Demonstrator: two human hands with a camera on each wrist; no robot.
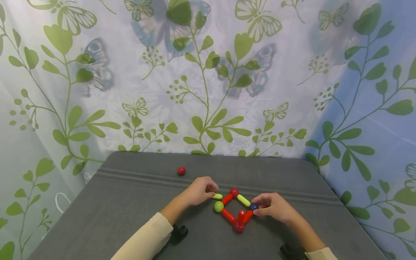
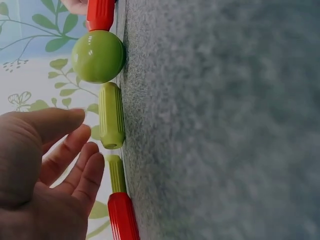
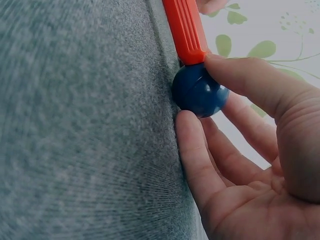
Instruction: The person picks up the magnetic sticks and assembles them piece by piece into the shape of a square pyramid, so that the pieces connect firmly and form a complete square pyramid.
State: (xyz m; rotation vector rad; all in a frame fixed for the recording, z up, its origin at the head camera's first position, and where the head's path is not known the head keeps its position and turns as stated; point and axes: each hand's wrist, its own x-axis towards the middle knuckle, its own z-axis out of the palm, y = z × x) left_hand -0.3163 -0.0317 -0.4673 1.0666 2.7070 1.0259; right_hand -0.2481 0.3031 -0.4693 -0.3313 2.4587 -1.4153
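Note:
My right hand [image 1: 274,206] pinches a dark blue ball [image 3: 200,92] between thumb and fingers, and a red rod [image 3: 187,30] meets the ball. My left hand [image 1: 199,190] hovers beside a yellow-green rod [image 2: 111,115], its fingers [image 2: 90,175] loosely bent with a gap from the thumb. This rod points at a green ball [image 1: 219,206]. The blue and green balls are corners of a four-sided figure of rods, with a red ball [image 1: 234,192] at the far corner and another red ball [image 1: 239,227] nearest me. From that near ball a red rod [image 1: 241,216] sticks up.
A loose red ball [image 1: 181,170] lies farther back on the grey cloth-covered table [image 1: 136,202]. In the left wrist view, another yellow-green rod [image 2: 116,172] and a red rod [image 2: 122,215] lie past the left hand. A leaf-patterned curtain [image 1: 208,90] hangs behind the table.

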